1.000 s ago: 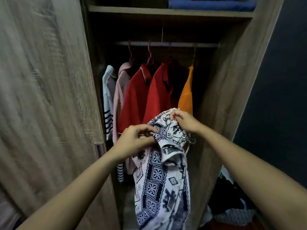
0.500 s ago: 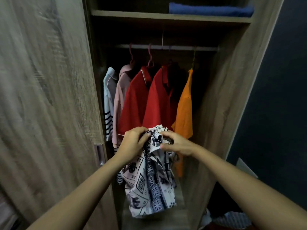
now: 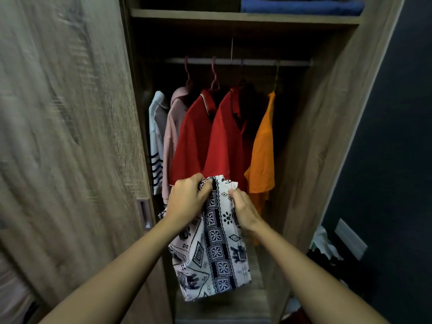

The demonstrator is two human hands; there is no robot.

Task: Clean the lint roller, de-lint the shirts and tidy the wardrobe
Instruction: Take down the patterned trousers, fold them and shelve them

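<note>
Both hands hold the patterned shirt [image 3: 217,253] in front of the open wardrobe [image 3: 327,113], at about 6 o'clock from the hanging row. The left hand [image 3: 187,199] grips the top edge of the cloth with its fingers curled round it. The right hand [image 3: 245,211], at 3 o'clock from the left, pinches the other top corner.

Half a second ago the fabric was bunched between the hands. Now it hangs flatter, with one dark banded strip running straight down. A second ago it was held higher, against the red shirts.

On the rail [image 3: 238,62], running from 9 o'clock to 3 o'clock, hang:
- a striped shirt [image 3: 155,141]
- a pink shirt [image 3: 171,136]
- two red shirts [image 3: 210,141]
- an orange shirt [image 3: 263,148]

These are unchanged. A folded blue cloth [image 3: 301,7] lies on the shelf [image 3: 187,15] at 12 o'clock. The door [image 3: 70,136] stands at 9 o'clock. The lint roller cannot be seen.
</note>
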